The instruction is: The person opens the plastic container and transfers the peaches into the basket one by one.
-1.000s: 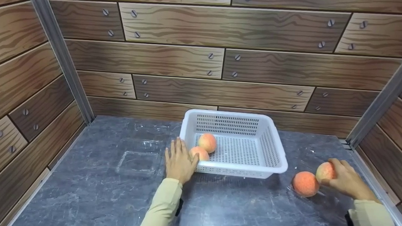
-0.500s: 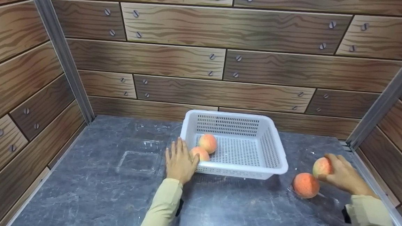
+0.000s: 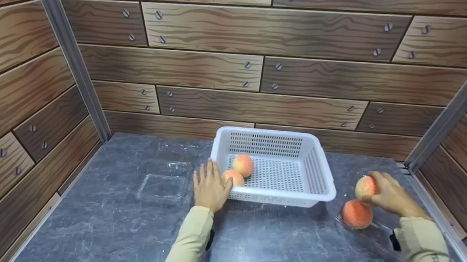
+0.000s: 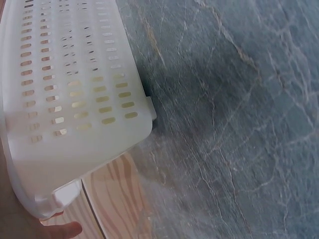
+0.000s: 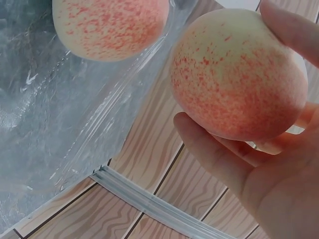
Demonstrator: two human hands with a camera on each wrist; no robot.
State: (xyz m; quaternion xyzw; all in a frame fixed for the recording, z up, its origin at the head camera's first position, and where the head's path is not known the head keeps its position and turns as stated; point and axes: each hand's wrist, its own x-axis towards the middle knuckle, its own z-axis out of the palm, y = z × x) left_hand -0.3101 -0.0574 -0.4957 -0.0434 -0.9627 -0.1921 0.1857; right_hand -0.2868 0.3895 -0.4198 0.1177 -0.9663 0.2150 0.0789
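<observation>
My right hand [image 3: 389, 195] grips a pale yellow and red peach [image 3: 366, 188] between thumb and fingers, to the right of the basket. Below that peach in the head view lies a redder peach [image 3: 357, 214] on the table; part of it also appears at the top of the right wrist view. At the near left corner of the white plastic basket [image 3: 282, 194], my left hand [image 3: 210, 189] rests with its fingers extended along the outside and its thumb at the rim. Inside the basket, a peach [image 3: 242, 165] sits behind another peach [image 3: 234, 177], which the thumb and rim partly cover.
The grey marbled table [image 3: 259, 242] is bounded by wood-patterned walls [image 3: 219, 33] at the back and sides. Clear plastic packaging [image 3: 161, 187] lies left of the basket. A metal rail [image 3: 451, 219] runs along the right edge.
My right hand has carried its peach leftward and slightly up in the head view, from beside the redder peach to above it. My left hand and the basket have stayed in place.
</observation>
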